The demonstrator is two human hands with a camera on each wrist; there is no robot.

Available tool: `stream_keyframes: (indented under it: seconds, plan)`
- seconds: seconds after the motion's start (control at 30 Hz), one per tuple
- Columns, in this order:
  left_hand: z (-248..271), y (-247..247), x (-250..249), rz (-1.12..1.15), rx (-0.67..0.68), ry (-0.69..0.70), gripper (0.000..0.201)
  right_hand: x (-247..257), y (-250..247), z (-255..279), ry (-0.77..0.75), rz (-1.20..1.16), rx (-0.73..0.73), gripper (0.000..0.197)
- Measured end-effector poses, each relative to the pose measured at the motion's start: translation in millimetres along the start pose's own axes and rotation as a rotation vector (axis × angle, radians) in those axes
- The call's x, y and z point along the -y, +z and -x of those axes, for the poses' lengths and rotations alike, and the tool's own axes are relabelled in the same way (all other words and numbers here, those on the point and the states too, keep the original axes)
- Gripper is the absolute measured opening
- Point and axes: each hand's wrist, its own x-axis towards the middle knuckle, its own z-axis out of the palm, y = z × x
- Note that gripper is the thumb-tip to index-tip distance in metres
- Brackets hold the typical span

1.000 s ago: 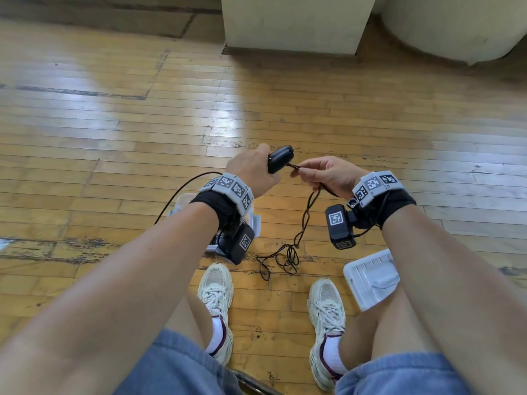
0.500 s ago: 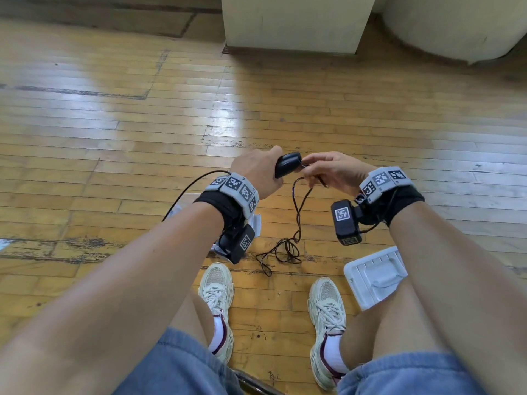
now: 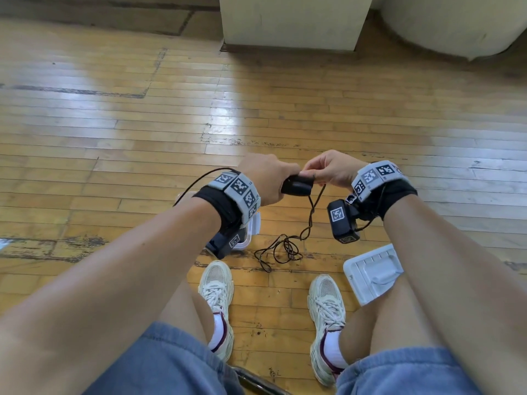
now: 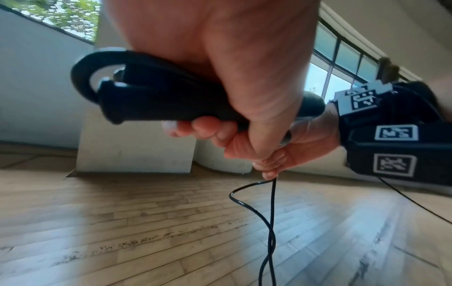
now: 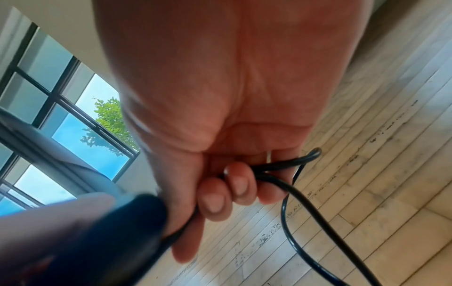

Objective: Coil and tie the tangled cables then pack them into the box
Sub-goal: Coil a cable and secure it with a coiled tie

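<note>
Coiling step is just getting going, I'd say. Left hand (image 3: 265,178) has its grip wrapped round the black adapter (image 3: 296,187); right hand (image 3: 332,169), touching the adapter's end, pinches the cable (image 3: 312,212) right where it leaves. The cable is thin, black and glossy, two strands twisted together hanging below the adapter, ending in a knotted heap on the floor. The box (image 3: 373,273) sits well below-right of the adapter. Next move probably needs shaking out that twist before looping.

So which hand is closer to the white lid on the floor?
The right. The right hand is up in the air, above and a bit left of the lid. The left hand is farther off to the left, gripping the black adapter.
</note>
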Motion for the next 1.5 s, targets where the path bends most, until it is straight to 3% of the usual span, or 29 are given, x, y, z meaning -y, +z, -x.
stream_keyframes:
  seconds: [0.1,0.2,0.3,0.43,0.57,0.7,0.9,1.03,1.3,1.4,1.5]
  plan:
    - [-2.4,10.5,-6.7,-0.136,0.061,-0.02,0.043,8.3,5.3,0.2,0.045,0.159,-0.052,0.026]
    - [-4.6,16.8,-11.8,-0.219,0.065,-0.036,0.05,20.6,18.2,-2.0,0.063,0.371,-0.14,0.028]
    - [-2.9,20.7,-13.8,-0.264,0.085,-0.058,0.036,24.4,27.5,-10.7,0.162,0.349,-0.235,0.03]
    - [1.4,34.9,-21.3,-0.286,0.037,-0.157,0.02,28.3,33.9,-19.2,0.476,0.162,-0.249,0.029]
    - [0.4,51.0,-20.9,-0.228,0.005,-0.259,0.015,34.3,35.1,-17.0,0.543,0.174,-0.2,0.03]
    - [-4.3,51.5,-15.4,-0.08,-0.015,-0.371,0.015,35.8,36.5,-21.1,0.433,0.034,-0.229,0.018]
    - [-18.9,24.3,9.1,0.26,0.021,-0.607,0.033,42.4,40.8,-1.8,0.227,-0.21,-0.227,0.026]
    - [-21.6,15.5,15.5,0.467,-0.056,-0.658,0.032,38.0,38.7,4.3,0.093,-0.414,-0.228,0.025]
    - [-15.8,0.5,16.2,0.858,-0.156,-0.501,0.023,30.2,31.2,9.8,-0.038,-0.655,-0.196,0.02]
    - [-6.3,-6.7,16.5,1.141,-0.019,-0.415,0.019,30.5,27.8,10.6,-0.111,-0.745,-0.189,0.042]
    - [3.0,-10.6,19.4,1.366,0.157,-0.259,0.031,29.2,24.9,11.3,-0.194,-0.876,-0.022,0.058]
